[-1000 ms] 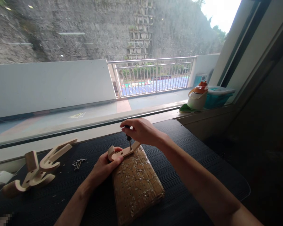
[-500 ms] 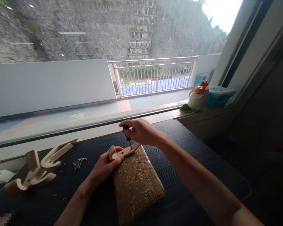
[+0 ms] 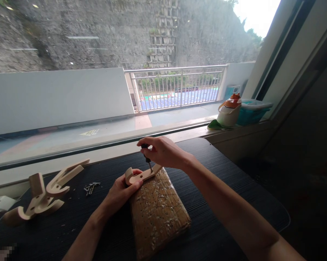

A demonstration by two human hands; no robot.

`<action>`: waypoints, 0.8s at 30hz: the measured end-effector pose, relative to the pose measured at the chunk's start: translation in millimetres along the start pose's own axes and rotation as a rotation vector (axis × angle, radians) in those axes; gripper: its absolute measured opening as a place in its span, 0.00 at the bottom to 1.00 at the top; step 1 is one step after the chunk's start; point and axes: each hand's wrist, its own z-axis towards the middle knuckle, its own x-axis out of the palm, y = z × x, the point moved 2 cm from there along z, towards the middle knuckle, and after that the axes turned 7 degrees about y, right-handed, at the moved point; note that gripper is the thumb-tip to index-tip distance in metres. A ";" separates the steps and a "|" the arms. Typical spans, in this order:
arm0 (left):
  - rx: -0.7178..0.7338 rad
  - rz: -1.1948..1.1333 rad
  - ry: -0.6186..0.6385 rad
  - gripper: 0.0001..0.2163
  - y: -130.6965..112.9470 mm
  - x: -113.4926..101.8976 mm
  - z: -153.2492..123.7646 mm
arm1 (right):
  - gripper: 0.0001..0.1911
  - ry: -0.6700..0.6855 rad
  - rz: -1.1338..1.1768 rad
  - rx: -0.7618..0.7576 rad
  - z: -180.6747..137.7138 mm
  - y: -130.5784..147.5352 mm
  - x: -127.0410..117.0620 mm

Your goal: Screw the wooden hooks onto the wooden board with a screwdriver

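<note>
My left hand [image 3: 125, 187] is closed on a pale wooden hook [image 3: 142, 176] with curled ends, pressing it against the far end of a cardboard block [image 3: 159, 214] wrapped in clear film and pitted with holes. From above, my right hand [image 3: 163, 152] grips the dark handle of a screwdriver [image 3: 146, 153]. Its thin shaft stands slightly tilted, the tip down at a hole in the hook. Another hole in the hook shows nearer my left thumb. Whether a screw sits under the tip is too small to tell.
On the black table [image 3: 215, 174] at left lie several more wooden hooks [image 3: 47, 192] and a small pile of screws [image 3: 92, 188]. A white object [image 3: 1, 206] sits at the left edge. A bottle [image 3: 230, 110] and a teal box [image 3: 253, 111] stand on the sill by the window.
</note>
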 end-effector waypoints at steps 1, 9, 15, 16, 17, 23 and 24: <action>-0.002 0.006 0.000 0.20 -0.4 -0.1 -0.2 | 0.13 -0.006 -0.008 0.009 0.2 -1.2 -0.3; -0.011 0.022 -0.012 0.20 0.1 -1.0 -0.9 | 0.11 -0.047 -0.075 0.067 0.7 -3.6 -0.4; 0.003 0.021 -0.006 0.20 0.4 -0.3 1.0 | 0.11 0.001 -0.050 0.000 -0.2 2.1 4.1; 0.002 0.023 -0.003 0.20 0.2 -0.2 0.9 | 0.11 0.012 -0.063 0.002 0.0 1.9 5.0; 0.001 0.022 -0.001 0.20 0.1 -0.3 0.7 | 0.12 0.022 -0.079 0.005 0.3 1.3 5.8; -0.023 0.006 -0.003 0.21 0.0 0.1 -1.3 | 0.12 0.015 -0.148 0.063 1.5 -3.6 4.8; -0.027 0.008 -0.004 0.22 -0.3 0.2 -1.3 | 0.12 0.010 -0.157 0.072 1.4 -3.8 4.2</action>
